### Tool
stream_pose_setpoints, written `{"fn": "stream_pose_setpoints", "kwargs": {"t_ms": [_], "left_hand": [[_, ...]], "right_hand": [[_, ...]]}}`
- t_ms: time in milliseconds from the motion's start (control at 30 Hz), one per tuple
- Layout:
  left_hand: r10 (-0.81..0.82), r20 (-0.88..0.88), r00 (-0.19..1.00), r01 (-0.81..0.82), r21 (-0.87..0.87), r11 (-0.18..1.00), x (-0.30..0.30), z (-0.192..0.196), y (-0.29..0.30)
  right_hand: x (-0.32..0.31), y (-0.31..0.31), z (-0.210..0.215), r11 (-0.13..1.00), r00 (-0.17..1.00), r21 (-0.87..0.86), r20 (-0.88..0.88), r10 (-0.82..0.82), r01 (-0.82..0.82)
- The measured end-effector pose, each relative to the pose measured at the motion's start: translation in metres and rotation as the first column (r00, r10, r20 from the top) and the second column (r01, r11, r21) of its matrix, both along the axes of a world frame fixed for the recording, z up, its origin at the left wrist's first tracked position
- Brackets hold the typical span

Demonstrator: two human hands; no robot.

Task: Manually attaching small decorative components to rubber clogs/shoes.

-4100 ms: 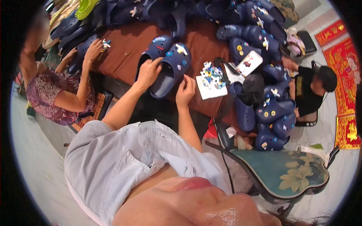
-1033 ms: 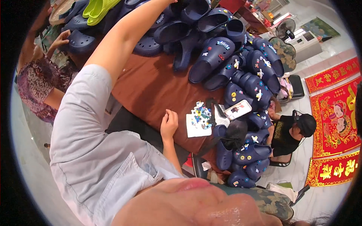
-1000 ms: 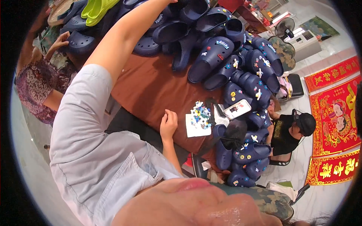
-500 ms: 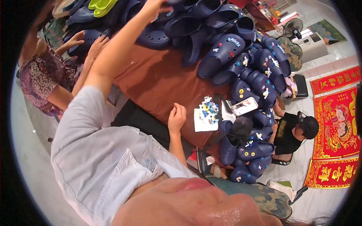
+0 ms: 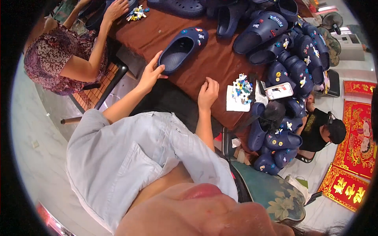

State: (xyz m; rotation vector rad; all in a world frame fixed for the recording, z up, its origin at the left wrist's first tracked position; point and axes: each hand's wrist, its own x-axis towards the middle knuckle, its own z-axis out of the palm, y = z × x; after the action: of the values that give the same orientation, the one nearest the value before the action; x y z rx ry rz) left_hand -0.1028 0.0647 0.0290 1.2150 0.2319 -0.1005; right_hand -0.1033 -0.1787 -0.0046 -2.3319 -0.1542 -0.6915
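Note:
My left hand point(image 5: 150, 75) grips a navy clog point(image 5: 182, 50) by its heel end, with the thumb and fingers closed on the rim. Its opening faces up, and small colourful charms dot the toe. The clog is held over the near part of the brown-covered table point(image 5: 157, 29). To its right my right hand point(image 5: 208, 93) rests at the table edge, fingers loosely curled in and nothing visible in them. Just right of that hand, a pile of small white, blue and yellow charms point(image 5: 241, 89) lies on a white sheet point(image 5: 233, 105).
Many navy clogs with charms point(image 5: 262, 31) are heaped along the far and right sides. A phone point(image 5: 279, 91) leans among them by a black cap-like item point(image 5: 275, 111). At left a co-worker in a patterned top point(image 5: 59, 59) reaches near another charm pile point(image 5: 137, 13). Someone in black point(image 5: 315, 129) sits at right.
My left hand has come back from the far heap, bringing a navy clog near me. My right hand stays curled at the table edge. The whole view has shifted.

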Motion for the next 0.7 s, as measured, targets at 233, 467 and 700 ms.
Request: {"fn": "stream_pose_setpoints", "kwargs": {"t_ms": [233,467,700], "left_hand": [[-0.323,-0.076,0.943,0.141,0.973,0.182,0.017,0.026,0.033],[-0.379,0.646,0.663,-0.599,0.761,0.248,0.153,0.124,0.007],[-0.372,0.737,0.564,-0.757,0.642,0.124,0.365,0.241,-0.091]], "right_hand": [[-0.002,0.003,-0.003,1.000,0.998,0.002,0.054,-0.021,0.021],[-0.003,0.003,-0.002,0.998,0.999,-0.061,0.044,0.007,-0.005],[-0.005,-0.002,-0.004,0.998,1.000,-0.055,0.016,0.022,-0.021]]}}
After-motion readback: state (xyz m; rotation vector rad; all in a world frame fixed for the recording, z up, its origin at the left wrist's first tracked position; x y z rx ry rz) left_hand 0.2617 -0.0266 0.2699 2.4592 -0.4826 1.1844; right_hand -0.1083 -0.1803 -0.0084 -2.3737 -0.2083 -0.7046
